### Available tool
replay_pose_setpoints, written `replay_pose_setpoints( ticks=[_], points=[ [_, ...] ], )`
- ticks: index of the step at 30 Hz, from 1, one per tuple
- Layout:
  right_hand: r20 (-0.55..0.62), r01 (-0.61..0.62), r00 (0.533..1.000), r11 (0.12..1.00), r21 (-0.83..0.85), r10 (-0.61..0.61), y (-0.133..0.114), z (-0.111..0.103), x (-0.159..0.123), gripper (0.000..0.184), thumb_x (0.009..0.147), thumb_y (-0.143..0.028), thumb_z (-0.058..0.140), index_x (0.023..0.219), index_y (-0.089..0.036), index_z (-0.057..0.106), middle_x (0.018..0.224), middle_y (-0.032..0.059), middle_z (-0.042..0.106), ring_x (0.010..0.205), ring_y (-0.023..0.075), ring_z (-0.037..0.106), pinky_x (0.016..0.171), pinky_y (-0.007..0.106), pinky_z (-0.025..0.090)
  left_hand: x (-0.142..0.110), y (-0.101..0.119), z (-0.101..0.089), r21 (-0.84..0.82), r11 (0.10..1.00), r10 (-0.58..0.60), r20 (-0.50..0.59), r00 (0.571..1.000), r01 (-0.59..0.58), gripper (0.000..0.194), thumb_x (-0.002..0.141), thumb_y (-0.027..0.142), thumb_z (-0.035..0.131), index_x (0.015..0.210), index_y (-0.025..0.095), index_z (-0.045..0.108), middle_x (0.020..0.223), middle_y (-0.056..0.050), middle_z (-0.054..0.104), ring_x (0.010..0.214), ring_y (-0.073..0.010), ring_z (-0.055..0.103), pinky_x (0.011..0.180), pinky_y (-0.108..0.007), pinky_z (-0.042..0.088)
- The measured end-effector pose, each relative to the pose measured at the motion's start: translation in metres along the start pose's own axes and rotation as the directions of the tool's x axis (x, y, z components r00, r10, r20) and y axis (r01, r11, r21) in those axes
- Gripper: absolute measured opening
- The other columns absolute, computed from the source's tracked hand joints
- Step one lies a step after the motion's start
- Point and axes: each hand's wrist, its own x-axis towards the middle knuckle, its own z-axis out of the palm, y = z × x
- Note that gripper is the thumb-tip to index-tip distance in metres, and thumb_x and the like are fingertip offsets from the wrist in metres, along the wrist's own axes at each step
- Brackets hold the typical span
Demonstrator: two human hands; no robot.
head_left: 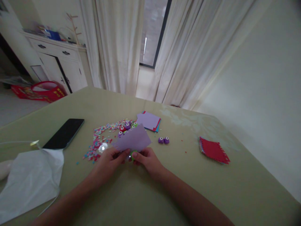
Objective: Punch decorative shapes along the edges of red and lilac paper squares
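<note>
My left hand (113,158) is closed on the lower edge of a light purple sheet of paper (134,139), which tilts up in front of me. My right hand (150,160) grips a small green object (134,154), seemingly a paper punch, at the sheet's lower edge. My thumb presses on it, and fingers hide most of it. Beyond the sheet is a cluster of small purple, red and green punches with round eyes (127,125), partly covered by the paper. Two purple ones (163,140) sit side by side to the right. Colourful paper confetti (97,141) is scattered at left.
A stack of coloured paper (149,121) lies beyond my hands. Red paper with notched edges (213,150) is at right. A black phone (64,133), a white sheet (33,179), a thin cable (53,175) and a shiny round disc (102,147) lie at left.
</note>
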Motion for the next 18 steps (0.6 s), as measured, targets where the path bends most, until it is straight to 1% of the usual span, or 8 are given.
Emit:
replay_pose_setpoints(
  ticks=[4,7,9,12,15,18],
  points=[
    [-0.015,-0.028,0.999,1.000,0.012,0.028,0.000,-0.002,-0.001,0.048,0.067,-0.062,0.089,0.077,-0.016,0.077,0.069,0.0013,0.069,0.058,0.0121,0.050,0.057,0.025,0.038,0.000,-0.003,0.000,-0.001,1.000,-0.019,0.004,1.000,0.019,0.045,0.085,0.055,0.067,0.055,0.020,0.066,0.050,0.003,0.054,0.050,-0.0152,0.047,0.049,-0.025,0.030],
    [-0.027,-0.054,0.998,0.998,0.009,0.054,0.001,-0.004,0.000,0.047,0.067,-0.060,0.090,0.075,-0.016,0.077,0.068,0.0014,0.068,0.058,0.0116,0.047,0.055,0.025,0.033,-0.001,-0.002,-0.001,0.002,1.000,0.001,0.030,1.000,-0.001,0.045,0.085,0.055,0.067,0.056,0.020,0.067,0.050,0.003,0.052,0.051,-0.0151,0.045,0.050,-0.025,0.029],
    [-0.040,-0.076,0.996,0.997,0.021,0.076,0.002,-0.005,0.000,0.047,0.067,-0.060,0.090,0.074,-0.016,0.076,0.067,0.0010,0.066,0.059,0.0116,0.047,0.056,0.025,0.033,-0.001,-0.001,-0.001,0.002,1.000,0.011,0.048,0.999,-0.011,0.044,0.085,0.054,0.066,0.057,0.020,0.068,0.051,0.002,0.053,0.052,-0.0156,0.047,0.051,-0.025,0.030],
    [-0.054,-0.090,0.994,0.995,0.043,0.092,0.004,-0.005,0.000,0.048,0.068,-0.062,0.089,0.077,-0.017,0.077,0.068,0.0006,0.065,0.060,0.0123,0.048,0.057,0.025,0.033,-0.002,0.000,0.000,-0.015,1.000,0.006,0.055,0.998,-0.005,0.042,0.085,0.053,0.066,0.060,0.020,0.069,0.053,0.002,0.055,0.054,-0.0163,0.050,0.052,-0.025,0.032],
    [-0.051,-0.083,0.995,0.996,0.039,0.085,0.007,-0.005,0.001,0.049,0.069,-0.064,0.087,0.076,-0.017,0.075,0.068,-0.0001,0.064,0.061,0.0130,0.049,0.059,0.026,0.036,-0.003,0.000,0.003,-0.044,0.999,0.006,0.050,0.999,-0.004,0.040,0.085,0.053,0.067,0.062,0.020,0.069,0.054,0.002,0.057,0.054,-0.0162,0.051,0.052,-0.025,0.034],
    [-0.052,-0.031,0.998,0.999,-0.021,0.030,0.011,-0.006,0.002,0.049,0.076,-0.066,0.082,0.077,-0.018,0.073,0.067,-0.0006,0.063,0.061,0.0136,0.052,0.060,0.026,0.040,-0.003,0.000,0.006,-0.069,0.998,-0.006,0.039,0.999,0.009,0.039,0.083,0.052,0.068,0.063,0.019,0.069,0.054,0.002,0.057,0.054,-0.0160,0.051,0.052,-0.024,0.035]
  ],
)
